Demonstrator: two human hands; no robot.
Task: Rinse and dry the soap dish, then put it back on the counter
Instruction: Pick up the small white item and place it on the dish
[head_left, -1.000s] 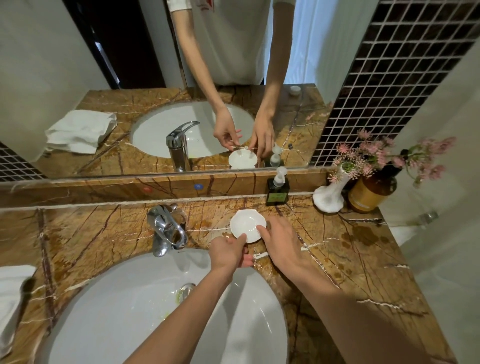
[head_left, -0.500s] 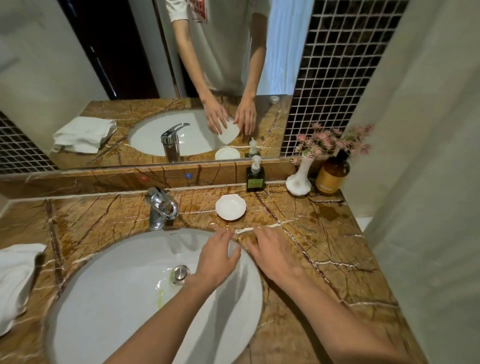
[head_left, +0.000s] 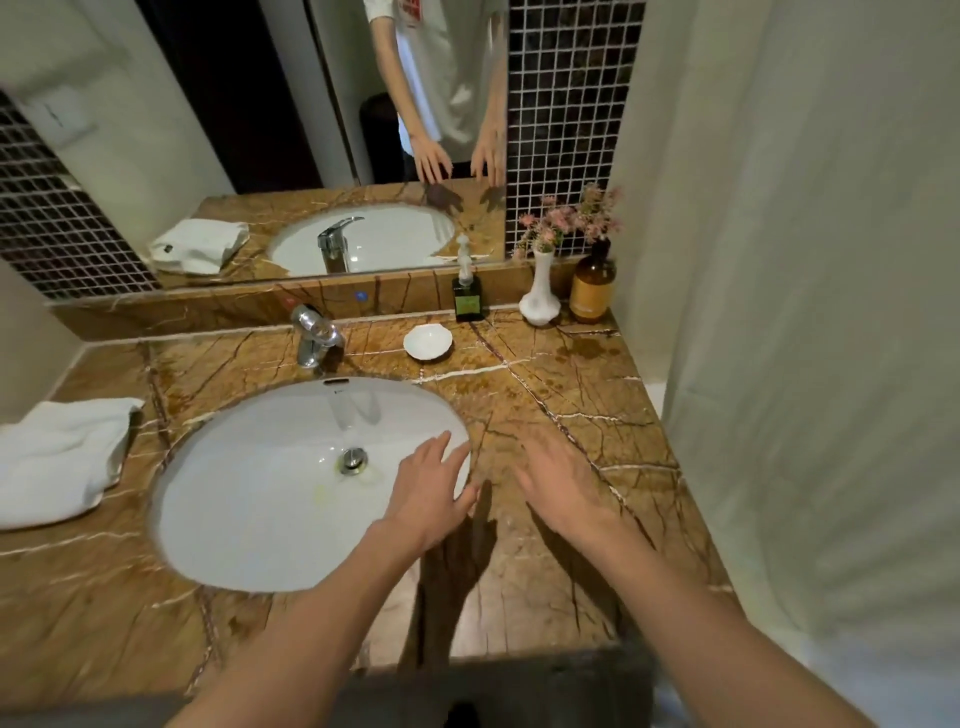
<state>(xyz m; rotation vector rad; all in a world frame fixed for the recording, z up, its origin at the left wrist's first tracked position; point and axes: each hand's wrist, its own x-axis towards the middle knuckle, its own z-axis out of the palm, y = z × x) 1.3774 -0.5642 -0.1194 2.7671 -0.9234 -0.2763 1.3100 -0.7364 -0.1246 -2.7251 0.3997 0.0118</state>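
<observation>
Dish placement looks complete. The soap dish is seen upright on the marble counter, behind the sink, just beside the green pump bottle and to the right of the faucet. Nothing is seen resting in it; whether it is fully dry cannot be told at this size.

Hand state: the left hand is spread flat, fingers extended, over the right rim of the sink, nothing gripped. The right hand is likewise spread and empty, palm down above bare counter; its outline is blurred. Both are well apart from the dish. Contact with the surface cannot be confirmed, though shadows are cast close beneath them.

Step judged: final one, put-back, with the dish set down and released. No water is seen running from the faucet. A folded white towel lies at the left end of the counter, untouched by either hand.

Next move, as a judgement: little is called for. If a check is wanted, the dish should be confirmed seated flat and stable. Dark wet-looking patches are visible on the counter near the white vase and the amber bottle; a wipe with the towel could be considered, though it is not required by the task.
</observation>
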